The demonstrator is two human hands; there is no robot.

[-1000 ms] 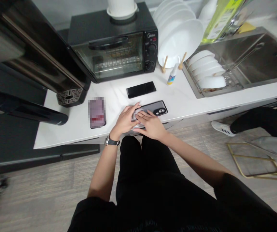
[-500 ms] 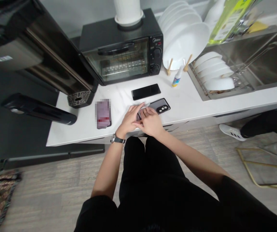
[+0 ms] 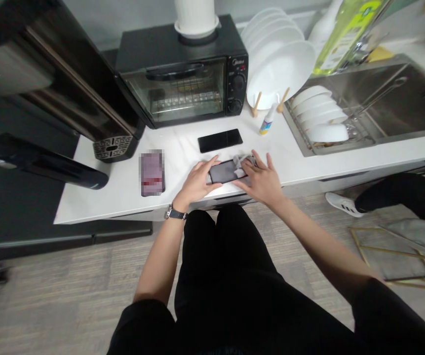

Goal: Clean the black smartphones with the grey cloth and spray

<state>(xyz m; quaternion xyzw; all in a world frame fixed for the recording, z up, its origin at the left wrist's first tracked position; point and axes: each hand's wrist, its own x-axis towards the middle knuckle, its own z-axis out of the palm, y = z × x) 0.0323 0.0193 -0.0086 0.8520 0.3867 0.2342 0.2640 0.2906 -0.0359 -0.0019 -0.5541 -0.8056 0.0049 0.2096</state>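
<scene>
A grey phone case with a black rim lies on the white counter, close to its front edge. My left hand grips its left end, thumb on the near side and fingers on the far side. At the other end, my right hand presses a crumpled light-grey cloth onto the case, with some fingers spread. The cloth and hand cover the camera end. Just behind lies a black phone, and a small white spray bottle stands farther right.
Left of my hands is a blurred-out purple phone-like item. A toaster oven and a black dispenser stand behind. White plates and a sink are to the right. Another person's shoe shows on the floor.
My right hand has moved right along the phone case with the cloth, from beside my left hand to the camera end. The view has shifted slightly.
</scene>
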